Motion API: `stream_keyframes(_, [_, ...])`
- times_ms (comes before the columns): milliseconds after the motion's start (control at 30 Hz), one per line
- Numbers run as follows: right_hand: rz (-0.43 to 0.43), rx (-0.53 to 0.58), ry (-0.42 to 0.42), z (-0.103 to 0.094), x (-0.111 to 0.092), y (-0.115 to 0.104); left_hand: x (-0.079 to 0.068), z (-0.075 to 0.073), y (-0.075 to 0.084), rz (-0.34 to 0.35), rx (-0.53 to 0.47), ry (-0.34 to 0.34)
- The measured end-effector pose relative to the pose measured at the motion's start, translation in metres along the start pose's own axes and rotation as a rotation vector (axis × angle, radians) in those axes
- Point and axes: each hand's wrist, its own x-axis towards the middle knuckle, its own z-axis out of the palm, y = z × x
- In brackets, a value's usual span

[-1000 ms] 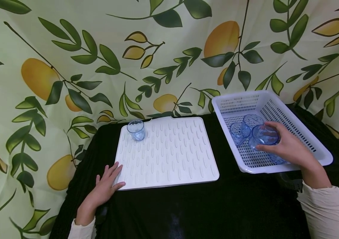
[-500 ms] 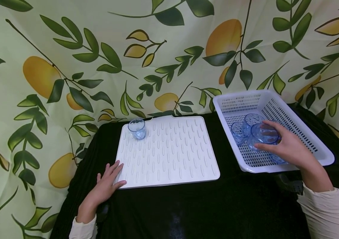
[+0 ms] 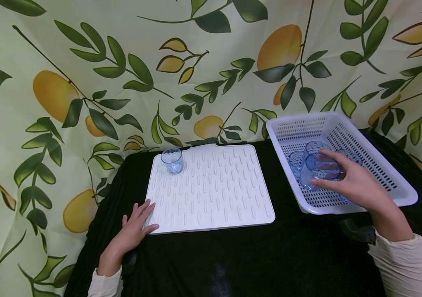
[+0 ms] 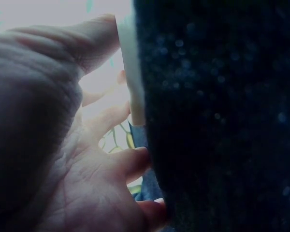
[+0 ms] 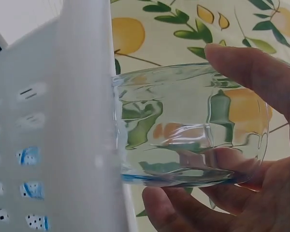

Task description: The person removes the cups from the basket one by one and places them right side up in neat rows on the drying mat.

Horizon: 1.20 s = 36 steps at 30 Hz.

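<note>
The right hand (image 3: 357,183) is covering part of the basket (image 3: 283,161) and hiding at least 1 of the blue glasses (image 3: 316,146) lying behind and under it, so the full count in there is staying unclear. Clear walls are overlapping, and outlines are blending into the slots. The left wrist view is running blurry: dark cloth is filling its right side and only a pale strip of the white mat (image 3: 211,189) is showing. Both sleeves (image 3: 406,264) are running out of the head view at the bottom.

Held glass (image 3: 316,167): sitting between the right thumb and fingers, thumb on 1 side, fingers on the other, its rim facing toward the palm. That grip is holding the glass, spread about as wide as the glass itself. Glass is being held within the basket's outline, near the other glasses; whether it is touching them or the basket floor, cannot tell.

Left hand (image 3: 131,231) is resting at the mat's near left corner, fingers spread and touching the edge. 1 more glass (image 3: 172,161) is standing upright at the mat's far left corner.
</note>
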Motion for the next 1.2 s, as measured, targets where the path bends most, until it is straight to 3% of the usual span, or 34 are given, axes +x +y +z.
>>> stream_keyframes(300, [-0.074, 0.037, 0.041, 0.006, -0.004, -0.007, -0.001, 0.002, -0.001, -0.017, 0.010, -0.009])
stream_keyframes(467, [-0.044, 0.054, 0.033, 0.005, -0.008, -0.010, 0.000, 0.005, -0.002, -0.012, 0.016, -0.005])
stream_keyframes(667, [-0.104, 0.097, 0.006, 0.011, -0.014, -0.018, 0.000, 0.003, -0.002, 0.015, 0.023, 0.026])
stream_keyframes(833, [-0.128, 0.097, 0.008, 0.015, -0.017, -0.024, 0.000, 0.005, -0.001, 0.005, 0.011, 0.004])
stream_keyframes(967, [-0.148, 0.085, 0.039, 0.018, -0.017, -0.029, 0.000, 0.008, 0.000, 0.000, -0.001, -0.004])
stream_keyframes(1200, [-0.163, 0.080, 0.138, 0.042, -0.014, -0.045, -0.002, 0.004, -0.001, -0.007, 0.018, 0.015])
